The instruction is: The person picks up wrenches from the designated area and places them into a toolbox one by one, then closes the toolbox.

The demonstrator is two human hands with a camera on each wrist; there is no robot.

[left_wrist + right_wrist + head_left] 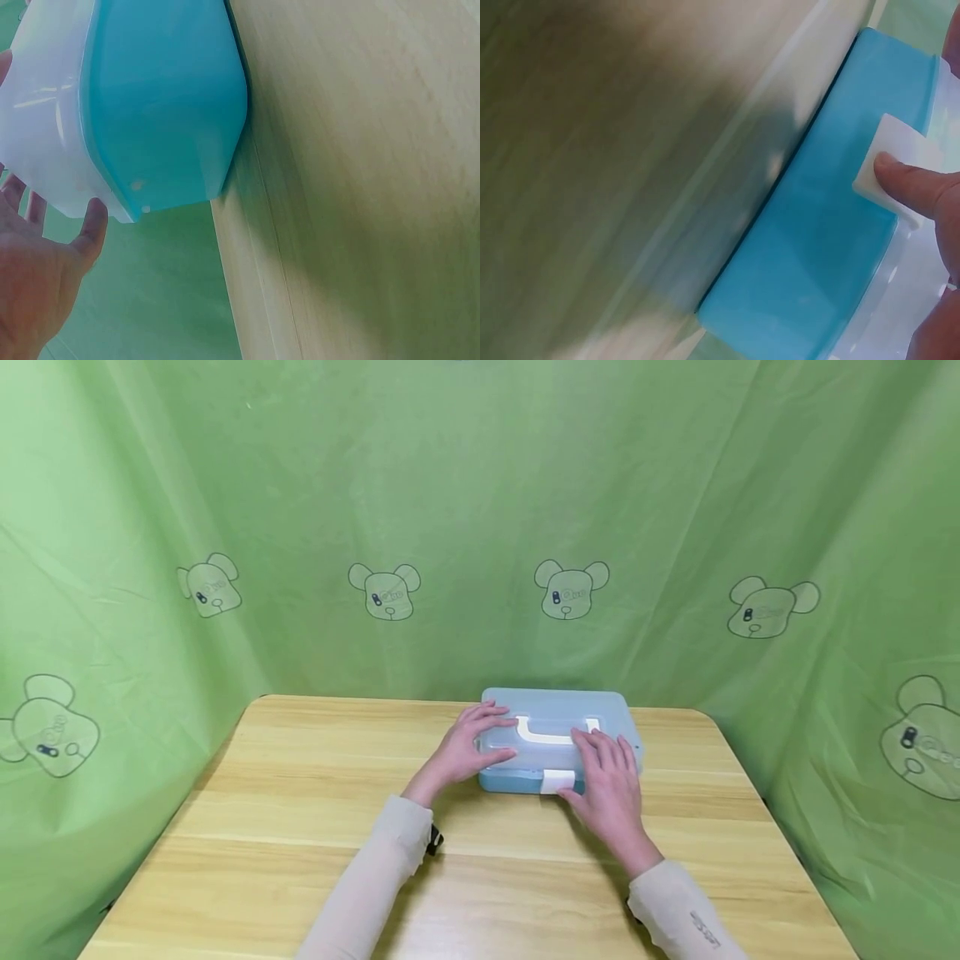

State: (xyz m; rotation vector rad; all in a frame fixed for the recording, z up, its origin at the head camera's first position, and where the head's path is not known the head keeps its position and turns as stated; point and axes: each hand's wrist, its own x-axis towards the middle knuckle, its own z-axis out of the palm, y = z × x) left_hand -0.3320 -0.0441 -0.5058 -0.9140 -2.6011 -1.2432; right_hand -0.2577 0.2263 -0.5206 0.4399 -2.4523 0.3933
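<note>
A blue plastic storage box [506, 781] with a cloudy translucent lid [558, 700] stands at the table's far edge. On the lid lies a white handle [547, 739], and a white latch [557, 781] sits at the front. My left hand [467, 747] rests at the lid's left end with fingers spread, the thumb by the lid's edge in the left wrist view. With its thumb, my right hand [611, 789] presses the latch, while its other fingers lie over the lid beside the handle. The lid hides what is inside.
The wooden table [300, 827] stretches toward me and to both sides of the box. Behind it and at the sides hangs a green curtain [465, 485] printed with bear heads. Pale sleeves cover both forearms.
</note>
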